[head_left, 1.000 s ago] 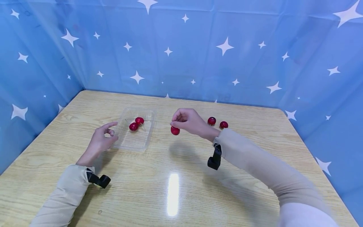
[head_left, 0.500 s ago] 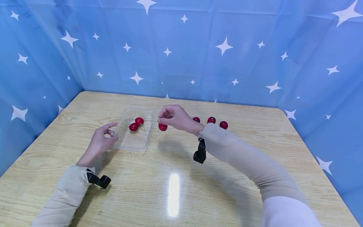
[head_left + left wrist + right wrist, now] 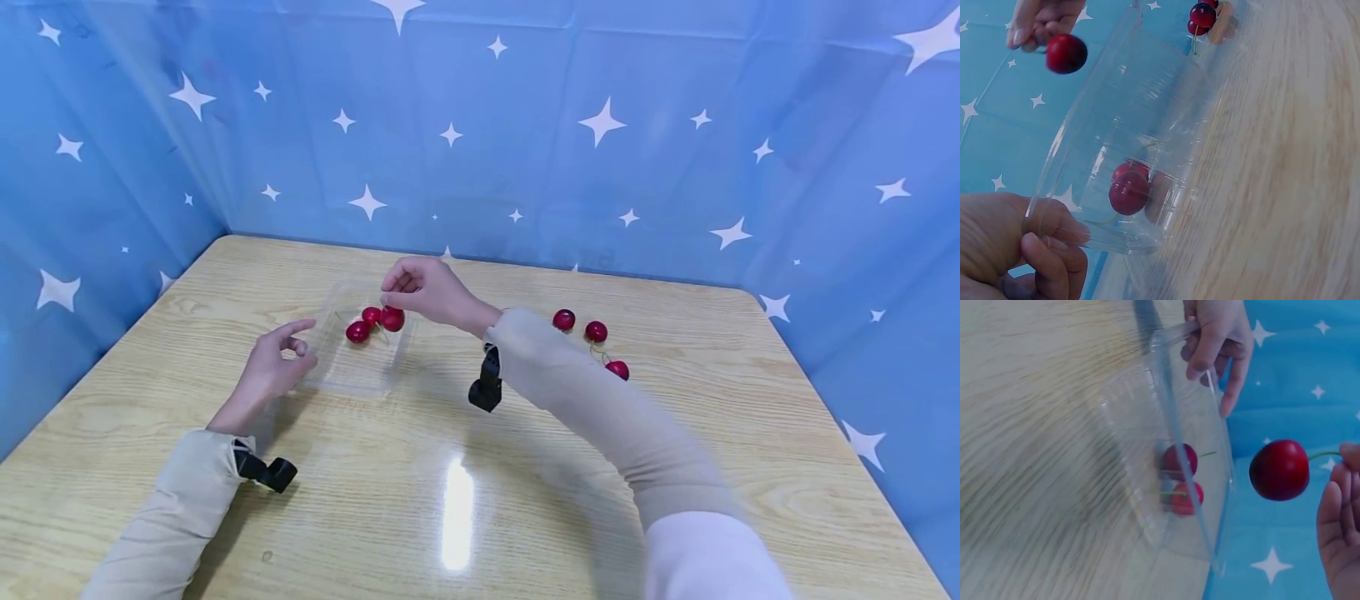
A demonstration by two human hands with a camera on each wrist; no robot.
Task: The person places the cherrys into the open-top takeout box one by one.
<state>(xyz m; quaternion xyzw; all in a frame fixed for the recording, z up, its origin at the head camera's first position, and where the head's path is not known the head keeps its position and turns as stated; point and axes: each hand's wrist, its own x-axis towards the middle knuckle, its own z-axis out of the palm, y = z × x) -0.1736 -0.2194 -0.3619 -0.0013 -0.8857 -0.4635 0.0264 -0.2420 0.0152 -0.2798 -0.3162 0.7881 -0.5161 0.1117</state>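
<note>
My right hand (image 3: pixel 431 292) pinches a cherry (image 3: pixel 1279 470) by its green stem. In the head view this cherry hangs over the right part of a clear plastic tray (image 3: pixel 356 385); both wrist views show it above the rim. Two red cherries (image 3: pixel 1129 193) with stems lie inside the tray, touching or nearly so. My left hand (image 3: pixel 273 364) is at the tray's left side. In the right wrist view its thumb and curled fingers grip the rim, while the index finger (image 3: pixel 1235 390) extends along the outside.
Three more cherries lie right of the tray: a dark one (image 3: pixel 564 320), another (image 3: pixel 596 332) and a nearer one (image 3: pixel 617 369) partly behind my right sleeve (image 3: pixel 592 392). A wooden table (image 3: pixel 360 508) carries everything. A blue star-patterned curtain (image 3: pixel 525 167) stands behind it.
My right hand has moved left with the cherry, from the bare table to over the tray. Cherries behind the right sleeve are differently covered. The left hand keeps its place.
</note>
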